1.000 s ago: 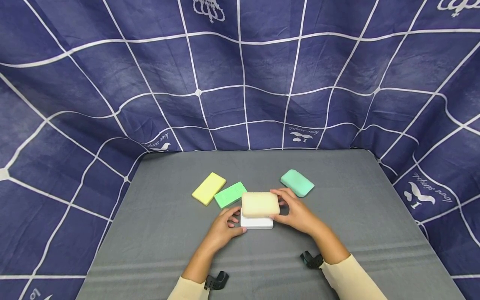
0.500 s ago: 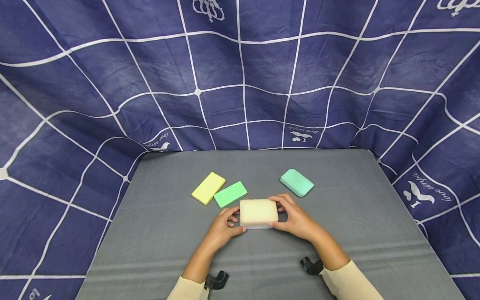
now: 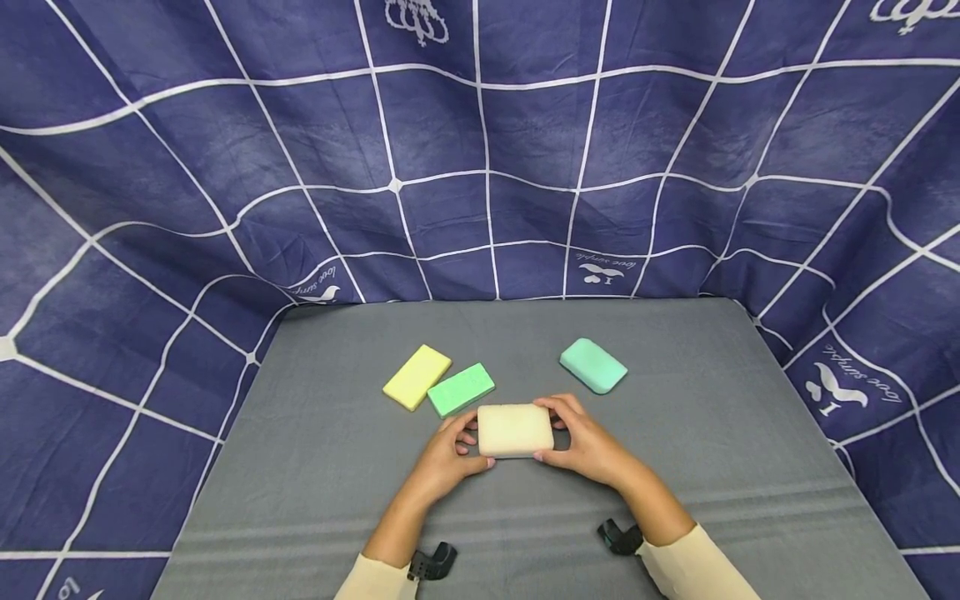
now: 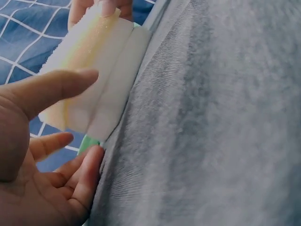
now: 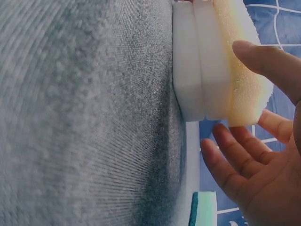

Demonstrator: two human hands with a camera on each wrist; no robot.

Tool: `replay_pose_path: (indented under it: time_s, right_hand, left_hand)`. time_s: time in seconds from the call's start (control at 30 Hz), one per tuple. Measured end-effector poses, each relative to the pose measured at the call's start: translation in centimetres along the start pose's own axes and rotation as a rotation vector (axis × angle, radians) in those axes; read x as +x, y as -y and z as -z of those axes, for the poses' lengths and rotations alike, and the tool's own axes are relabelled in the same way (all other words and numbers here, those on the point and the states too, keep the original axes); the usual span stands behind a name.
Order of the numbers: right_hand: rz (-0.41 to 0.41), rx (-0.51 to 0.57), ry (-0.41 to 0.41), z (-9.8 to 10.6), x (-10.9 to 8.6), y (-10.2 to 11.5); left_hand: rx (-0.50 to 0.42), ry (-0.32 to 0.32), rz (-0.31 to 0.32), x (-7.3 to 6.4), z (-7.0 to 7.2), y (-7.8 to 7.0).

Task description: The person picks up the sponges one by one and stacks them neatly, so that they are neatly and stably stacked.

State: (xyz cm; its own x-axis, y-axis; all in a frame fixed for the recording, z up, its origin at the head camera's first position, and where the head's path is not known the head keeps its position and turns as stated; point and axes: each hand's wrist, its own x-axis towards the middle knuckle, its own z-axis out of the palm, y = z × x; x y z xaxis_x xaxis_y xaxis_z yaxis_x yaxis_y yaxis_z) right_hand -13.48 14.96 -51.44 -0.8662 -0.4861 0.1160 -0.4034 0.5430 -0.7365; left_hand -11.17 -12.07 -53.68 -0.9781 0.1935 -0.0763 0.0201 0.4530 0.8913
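A cream sponge (image 3: 515,428) lies flat on two stacked white sponges (image 5: 200,70), whose edges show in both wrist views. From the head view the cream one hides nearly all the white below. My right hand (image 3: 588,442) pinches the cream sponge at its right end, thumb on the near side and index finger at the far corner. Around the left end of the stack curls my left hand (image 3: 442,457), thumb at the near corner (image 4: 87,77) and fingers low beside the white sponges.
Behind the stack lie a bright green sponge (image 3: 461,389) and, farther left, a yellow sponge (image 3: 417,377). A teal sponge (image 3: 593,365) rests back right. Grey cloth (image 3: 315,467) covers the table, and a blue checked curtain (image 3: 435,208) stands along the back and sides.
My right hand has brought the cream sponge down and toward me, over the white sponges, and slightly left to line up with them. My left hand has stayed in place.
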Motion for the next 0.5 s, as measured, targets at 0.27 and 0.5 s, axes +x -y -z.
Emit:
replay_pose_path:
  time_s: [0.27,0.5]
  right_hand:
    - [0.0,0.042,-0.017,0.2,-0.2,0.1]
    - [0.031,0.047,-0.18,1.6,0.3,-0.3]
  left_hand:
    - [-0.029,0.051,-0.015,-0.7,0.8,-0.3]
    - [-0.094,0.077,-0.07,-0.9,1.2,-0.6]
